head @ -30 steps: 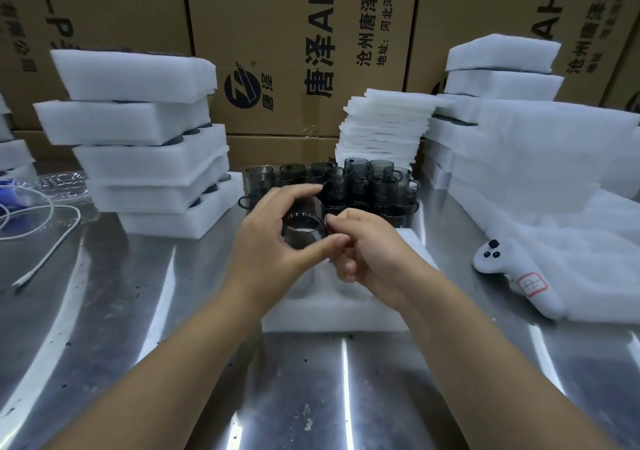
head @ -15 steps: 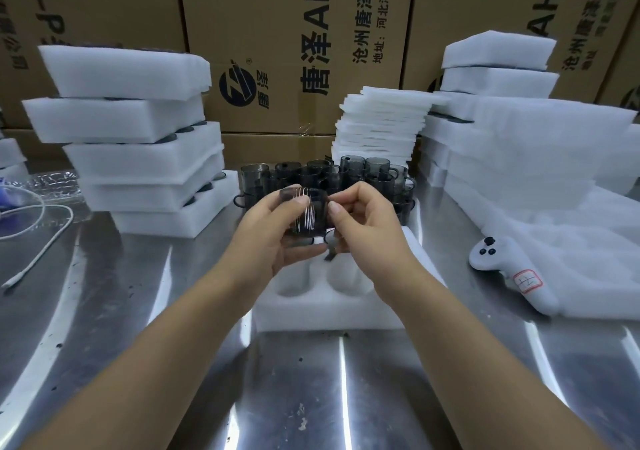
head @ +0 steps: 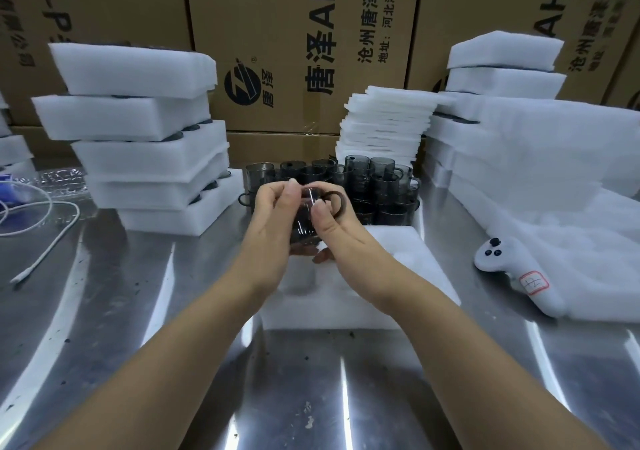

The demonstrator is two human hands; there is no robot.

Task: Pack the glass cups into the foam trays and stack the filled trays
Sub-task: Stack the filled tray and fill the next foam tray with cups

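I have one smoky glass cup between both hands, lifted over the far left part of the open foam tray. My left hand curls round its left side, with the thumb up near the rim. My right hand pinches the other side, thumb on the glass and fingers behind it, and the cup's dark handle loop shows just above them. My hands hide most of the cup, so I cannot tell how it is tilted or whether its base touches the foam.

The tray lies on the steel table right in front of me, and my wrists cover much of its pockets. Just behind it the other glass cups stand crowded together, some stacked on one another. They are close to my knuckles.

To the left rises an uneven stack of filled trays, with dark cup rims peeping out between the layers. A white cable trails over the table beyond it. Behind the cups is a pile of thin foam sheets, and to the right there is more white foam. A white controller with a red-bordered label lies against that foam. Cardboard boxes wall off the back.
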